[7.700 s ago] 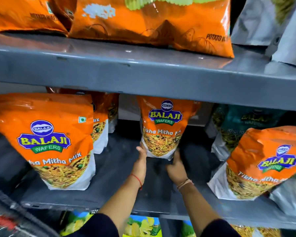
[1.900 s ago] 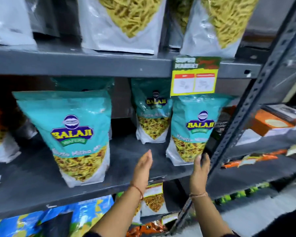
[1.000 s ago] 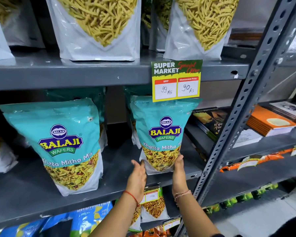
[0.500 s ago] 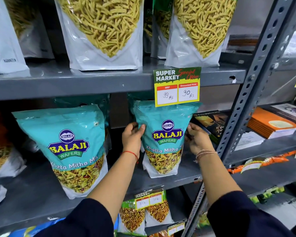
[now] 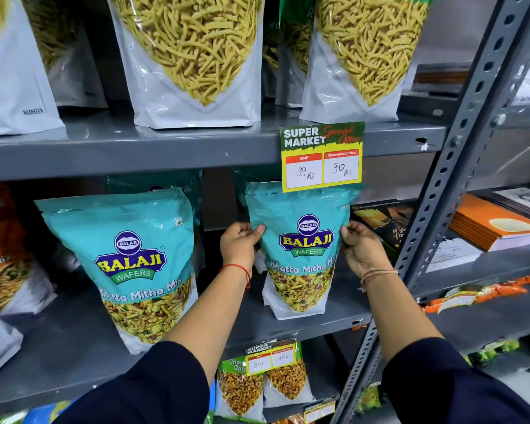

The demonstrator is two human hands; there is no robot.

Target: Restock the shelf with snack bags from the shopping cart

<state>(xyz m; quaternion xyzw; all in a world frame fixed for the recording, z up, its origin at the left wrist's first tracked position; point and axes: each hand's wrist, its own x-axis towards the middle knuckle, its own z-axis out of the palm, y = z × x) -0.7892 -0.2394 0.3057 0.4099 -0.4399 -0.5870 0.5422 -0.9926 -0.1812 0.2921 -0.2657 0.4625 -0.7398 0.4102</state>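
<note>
A teal Balaji Khatta Mitha Mix bag (image 5: 300, 255) stands upright on the grey middle shelf (image 5: 288, 327), near its right end. My left hand (image 5: 239, 244) grips the bag's left edge with the thumb on its front. My right hand (image 5: 360, 247) holds the bag's right edge the same way. A second, larger-looking teal bag (image 5: 132, 264) of the same mix stands to the left, closer to the shelf's front. More teal bags sit behind both, mostly hidden. The shopping cart is out of view.
A price tag (image 5: 322, 156) hangs from the upper shelf edge over the held bag's top. White bags of yellow sticks (image 5: 190, 56) fill the upper shelf. An orange bag (image 5: 3, 255) stands far left. A perforated grey upright (image 5: 441, 209) borders the right; books (image 5: 496, 223) lie beyond.
Both hands have slid a little along the teal bag's sides and now pinch its edges at logo height. The bag stands in the same place.
</note>
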